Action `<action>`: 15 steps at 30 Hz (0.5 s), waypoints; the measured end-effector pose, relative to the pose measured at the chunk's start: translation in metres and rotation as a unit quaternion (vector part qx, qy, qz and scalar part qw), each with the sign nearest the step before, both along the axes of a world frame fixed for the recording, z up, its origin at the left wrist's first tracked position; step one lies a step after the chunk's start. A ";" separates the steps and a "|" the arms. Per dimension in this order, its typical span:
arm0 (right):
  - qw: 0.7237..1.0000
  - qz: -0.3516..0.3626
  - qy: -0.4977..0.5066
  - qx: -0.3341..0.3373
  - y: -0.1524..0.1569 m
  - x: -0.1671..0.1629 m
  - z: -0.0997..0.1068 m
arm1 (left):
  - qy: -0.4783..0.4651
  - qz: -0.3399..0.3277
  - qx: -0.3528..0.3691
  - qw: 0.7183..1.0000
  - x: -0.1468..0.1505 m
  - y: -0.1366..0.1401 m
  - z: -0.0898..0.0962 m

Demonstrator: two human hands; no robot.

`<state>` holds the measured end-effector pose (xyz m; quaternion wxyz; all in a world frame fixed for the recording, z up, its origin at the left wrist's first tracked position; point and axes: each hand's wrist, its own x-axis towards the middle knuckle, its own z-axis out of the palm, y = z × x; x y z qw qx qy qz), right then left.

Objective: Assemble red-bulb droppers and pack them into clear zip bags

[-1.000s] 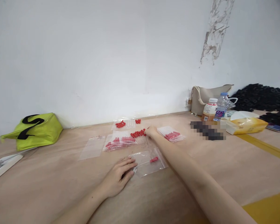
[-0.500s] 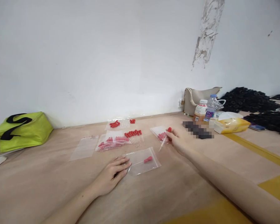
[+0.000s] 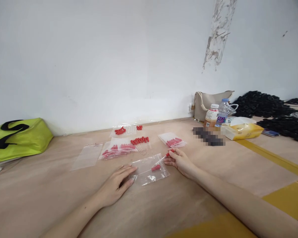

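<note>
My right hand (image 3: 180,162) pinches a glass dropper (image 3: 161,160) by its red rubber bulb. The dropper's thin tip points left, over the right, zip-lined end of a clear zip bag (image 3: 152,178). Inside that bag lies another dropper (image 3: 156,168), its red bulb toward the right. At the bag's left end, my left hand (image 3: 118,182) grips the plastic between thumb and fingers. Several red-bulbed droppers (image 3: 141,141) lie side by side behind the bag. Just beyond my right hand is a filled bag of droppers (image 3: 174,141).
Left of the loose droppers are filled bags (image 3: 118,152) and a flat bag (image 3: 88,157). Red bulbs (image 3: 120,131) lie near the wall. At the right stand a tissue pack (image 3: 245,130), bottles (image 3: 212,116) and black parts (image 3: 263,104). A yellow-green bag (image 3: 24,140) sits left.
My right hand has moved left and nearer with the dropper, from beside the filled bag to the zip bag's right end. My left hand stays at the bag's left end.
</note>
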<state>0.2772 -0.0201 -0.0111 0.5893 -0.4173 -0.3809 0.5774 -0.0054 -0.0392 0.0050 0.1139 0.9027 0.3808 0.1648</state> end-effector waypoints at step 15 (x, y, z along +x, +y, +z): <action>0.944 0.188 -0.266 0.060 -0.003 -0.003 0.000 | 0.006 0.012 0.007 1.000 0.000 -0.001 -0.002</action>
